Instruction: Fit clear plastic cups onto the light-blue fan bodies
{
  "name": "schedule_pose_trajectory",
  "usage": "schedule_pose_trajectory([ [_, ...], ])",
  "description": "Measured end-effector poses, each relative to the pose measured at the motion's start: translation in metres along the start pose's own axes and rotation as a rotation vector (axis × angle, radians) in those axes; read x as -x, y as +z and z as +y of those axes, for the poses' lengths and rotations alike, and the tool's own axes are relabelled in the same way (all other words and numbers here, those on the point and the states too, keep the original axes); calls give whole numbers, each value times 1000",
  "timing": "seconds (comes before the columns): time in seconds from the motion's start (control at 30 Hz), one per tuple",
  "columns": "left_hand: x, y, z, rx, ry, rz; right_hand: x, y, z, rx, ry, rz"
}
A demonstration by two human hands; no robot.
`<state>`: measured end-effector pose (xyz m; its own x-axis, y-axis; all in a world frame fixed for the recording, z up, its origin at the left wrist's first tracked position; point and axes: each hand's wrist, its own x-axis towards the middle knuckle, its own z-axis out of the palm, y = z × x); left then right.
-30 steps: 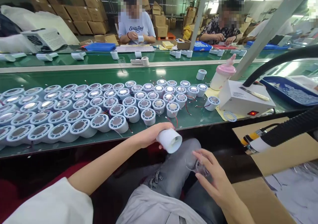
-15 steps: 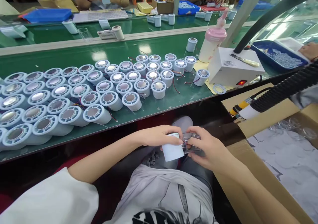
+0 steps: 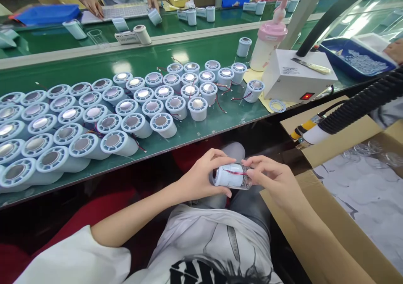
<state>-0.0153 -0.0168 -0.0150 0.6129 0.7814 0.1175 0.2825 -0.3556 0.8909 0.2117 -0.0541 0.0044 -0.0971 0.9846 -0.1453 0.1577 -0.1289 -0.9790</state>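
Note:
Over my lap, my left hand [image 3: 204, 177] is wrapped round the left end of a light-blue plastic cylinder [image 3: 229, 175] lying on its side. A thin red wire runs along the cylinder's face. A clear plastic cup [image 3: 246, 180] overlaps its right part, seemingly with the cylinder inside; how deep I cannot tell. My right hand [image 3: 270, 177] has its fingertips closed on the cup's right end, by the wire. On the green bench in front stand several similar light-blue cylinders [image 3: 163, 124] with round metallic centres, some trailing thin wires.
A white box with a red switch [image 3: 300, 76] and a pink-lidded bottle [image 3: 267, 44] stand at the bench's right. An open carton [image 3: 333, 216] with clear cups lies to my right, below a black ribbed hose [image 3: 362, 105]. Across the bench, a co-worker's hand [image 3: 153, 0] touches a cylinder.
The cylinder has turned sideways and now overlaps the clear cup, with the red wire showing along it. The co-worker opposite has lowered their hands to the bench.

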Motion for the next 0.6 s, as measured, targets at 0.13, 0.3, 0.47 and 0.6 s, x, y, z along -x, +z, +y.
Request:
schedule_pose_trajectory([
  [0.13,0,1,8,258,-145,-75,-3,-9,5,-169,80,-60],
  [0.3,4,1,13,577,-297,-68,5,-10,5,145,-263,-171],
  [0.47,9,-4,16,511,-288,-113,14,-10,6,326,-411,-148],
  [0.6,11,-7,21,418,-198,-107,15,-11,8,191,-285,-198],
])
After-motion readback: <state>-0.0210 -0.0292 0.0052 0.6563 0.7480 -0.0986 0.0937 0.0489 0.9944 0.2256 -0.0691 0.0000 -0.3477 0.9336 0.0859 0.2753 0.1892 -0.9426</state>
